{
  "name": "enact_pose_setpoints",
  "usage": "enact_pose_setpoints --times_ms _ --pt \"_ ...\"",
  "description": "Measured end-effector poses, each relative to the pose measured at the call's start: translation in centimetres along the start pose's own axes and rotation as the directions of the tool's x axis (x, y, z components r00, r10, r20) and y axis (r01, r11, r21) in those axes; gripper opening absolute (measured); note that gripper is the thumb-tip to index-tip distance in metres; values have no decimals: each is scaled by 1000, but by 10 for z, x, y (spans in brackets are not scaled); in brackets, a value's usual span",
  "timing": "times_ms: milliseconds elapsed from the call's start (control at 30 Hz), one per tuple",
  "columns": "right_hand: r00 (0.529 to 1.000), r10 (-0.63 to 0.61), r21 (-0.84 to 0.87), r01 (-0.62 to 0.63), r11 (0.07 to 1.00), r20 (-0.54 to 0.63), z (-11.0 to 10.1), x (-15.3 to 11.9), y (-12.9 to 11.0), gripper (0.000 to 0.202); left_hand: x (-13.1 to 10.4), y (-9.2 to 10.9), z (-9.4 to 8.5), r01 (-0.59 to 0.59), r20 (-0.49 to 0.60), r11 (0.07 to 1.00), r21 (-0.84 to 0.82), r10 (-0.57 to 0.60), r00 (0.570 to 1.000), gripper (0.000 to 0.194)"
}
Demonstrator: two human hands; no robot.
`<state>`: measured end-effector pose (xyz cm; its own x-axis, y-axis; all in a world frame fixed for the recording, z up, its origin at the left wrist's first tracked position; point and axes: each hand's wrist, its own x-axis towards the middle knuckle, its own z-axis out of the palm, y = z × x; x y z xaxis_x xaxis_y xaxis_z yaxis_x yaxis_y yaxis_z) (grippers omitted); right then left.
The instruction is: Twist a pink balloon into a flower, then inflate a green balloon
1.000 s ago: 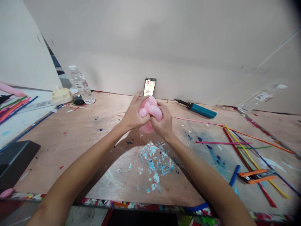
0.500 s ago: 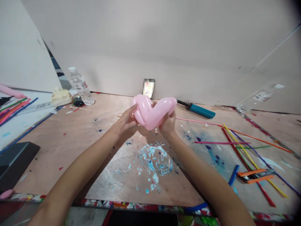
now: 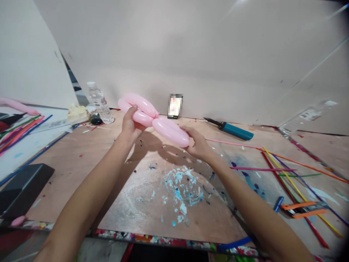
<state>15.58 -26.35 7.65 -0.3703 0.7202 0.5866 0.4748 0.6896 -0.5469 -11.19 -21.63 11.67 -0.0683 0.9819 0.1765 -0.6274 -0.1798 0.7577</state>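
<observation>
A pink twisting balloon (image 3: 170, 131) is held above the table between my two hands. It is pinched at a twist near its middle, with looped bubbles to the left and a long bubble to the right. My left hand (image 3: 131, 125) is closed around the looped part, thumb on top. The fingers of my right hand (image 3: 198, 145) grip the rounded right end of the long bubble. Parts of the fingers on both hands are hidden behind the balloon.
Behind the balloon a phone (image 3: 175, 106) leans on the wall. A teal balloon pump (image 3: 236, 131) lies to its right. Uninflated balloons (image 3: 285, 174) and an orange-and-black tool (image 3: 304, 210) lie at right. A water bottle (image 3: 100, 103) and dark box (image 3: 25, 187) are at left.
The balloon has gone from a folded V shape to a stretched-out one, tilted down to the right. My left hand has moved left and up, and my hands are farther apart.
</observation>
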Motion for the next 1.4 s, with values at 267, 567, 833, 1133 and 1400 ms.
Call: enact_pose_setpoints --times_ms 267,567,833,1133,1400 --pt "902 298 404 -410 818 313 -47 -6 1 65 -13 5 12 -71 100 991 115 59 993 46" --pt "678 334 650 -731 207 655 -1 -28 -84 67 -77 -6 51 -59 296 986 153 11 955 40" --pt "667 337 643 -740 195 665 16 -55 -81 48 -109 -23 46 -24 113 996 83 15 994 49" --pt "948 317 -219 -307 926 10 18 -53 -95 46 -113 -30 36 55 -41 994 94 -51 998 50" --pt "991 99 -572 -132 809 -89 22 -59 -90 31 -106 -26 32 272 -232 960 -61 -278 932 36"
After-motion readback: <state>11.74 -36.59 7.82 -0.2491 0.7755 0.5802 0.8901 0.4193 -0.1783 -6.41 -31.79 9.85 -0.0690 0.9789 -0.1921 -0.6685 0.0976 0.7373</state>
